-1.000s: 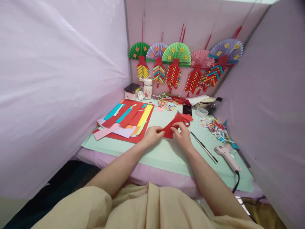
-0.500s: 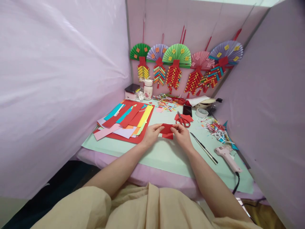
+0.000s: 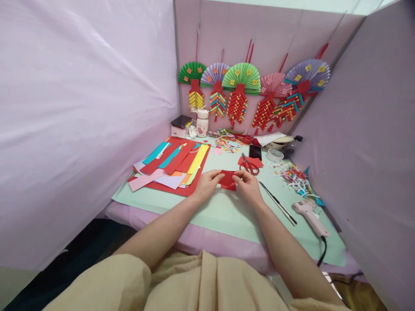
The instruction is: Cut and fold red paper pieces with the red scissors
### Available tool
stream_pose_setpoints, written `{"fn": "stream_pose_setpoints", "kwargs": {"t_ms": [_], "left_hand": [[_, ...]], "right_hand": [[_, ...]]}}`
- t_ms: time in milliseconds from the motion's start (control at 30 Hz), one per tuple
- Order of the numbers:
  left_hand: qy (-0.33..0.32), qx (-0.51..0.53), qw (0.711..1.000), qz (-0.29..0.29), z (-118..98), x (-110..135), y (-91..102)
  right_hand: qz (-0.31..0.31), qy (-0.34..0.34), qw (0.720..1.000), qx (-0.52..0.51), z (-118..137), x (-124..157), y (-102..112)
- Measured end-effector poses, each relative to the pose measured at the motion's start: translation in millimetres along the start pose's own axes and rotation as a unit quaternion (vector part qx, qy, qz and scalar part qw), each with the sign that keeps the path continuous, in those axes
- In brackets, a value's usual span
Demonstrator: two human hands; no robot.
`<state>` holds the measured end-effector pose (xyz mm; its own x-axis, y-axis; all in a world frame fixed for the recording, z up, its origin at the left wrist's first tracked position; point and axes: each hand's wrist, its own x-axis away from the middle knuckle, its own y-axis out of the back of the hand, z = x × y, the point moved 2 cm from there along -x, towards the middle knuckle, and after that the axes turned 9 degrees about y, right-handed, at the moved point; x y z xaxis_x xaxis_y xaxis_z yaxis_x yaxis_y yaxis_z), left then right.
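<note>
My left hand [image 3: 206,184] and my right hand [image 3: 247,185] pinch a small folded piece of red paper [image 3: 228,179] between them, just above the pale green mat [image 3: 223,211]. The fingers of both hands are closed on its edges. Red-handled scissors [image 3: 249,165] lie on a red paper scrap just beyond the hands.
A stack of coloured paper sheets [image 3: 171,164] lies to the left. A thin metal ruler [image 3: 277,202] and a pink glue gun [image 3: 310,217] lie to the right, beside paper trimmings [image 3: 293,177]. A phone [image 3: 254,151], tape roll [image 3: 275,155] and bottle [image 3: 202,123] stand behind. Paper fan ornaments [image 3: 240,93] hang on the back wall.
The red paper, earlier held out as a longer strip reaching toward the scissors, is now folded into a small piece between both hands. The hands stay in about the same place.
</note>
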<state>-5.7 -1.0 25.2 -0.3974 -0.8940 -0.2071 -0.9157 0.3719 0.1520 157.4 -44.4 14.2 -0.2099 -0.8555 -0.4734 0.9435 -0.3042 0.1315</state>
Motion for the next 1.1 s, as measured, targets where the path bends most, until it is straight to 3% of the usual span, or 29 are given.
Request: {"fn": "stream_pose_setpoints", "kwargs": {"t_ms": [100,233,333,633,1100], "left_hand": [[-0.007,-0.020,1.000,0.003,3.5,0.2,-1.9],[-0.031,-0.039,0.999,0.017,3.6,3.4,-5.4],[-0.031,-0.046,0.998,0.022,0.3,6.7,-7.8],[-0.048,-0.029,0.998,0.008,-8.3,13.7,-14.9],[-0.084,-0.105,0.991,0.005,-7.4,16.0,-14.9]], "right_hand": [[0.011,0.029,0.998,0.051,3.9,1.4,-1.7],[0.011,0.134,0.982,0.133,15.5,3.9,-4.6],[0.003,0.173,0.972,0.158,23.0,5.7,-6.7],[-0.005,0.199,0.961,0.194,37.8,8.3,-4.5],[0.019,0.193,0.958,0.209,43.4,9.4,-5.3]]}}
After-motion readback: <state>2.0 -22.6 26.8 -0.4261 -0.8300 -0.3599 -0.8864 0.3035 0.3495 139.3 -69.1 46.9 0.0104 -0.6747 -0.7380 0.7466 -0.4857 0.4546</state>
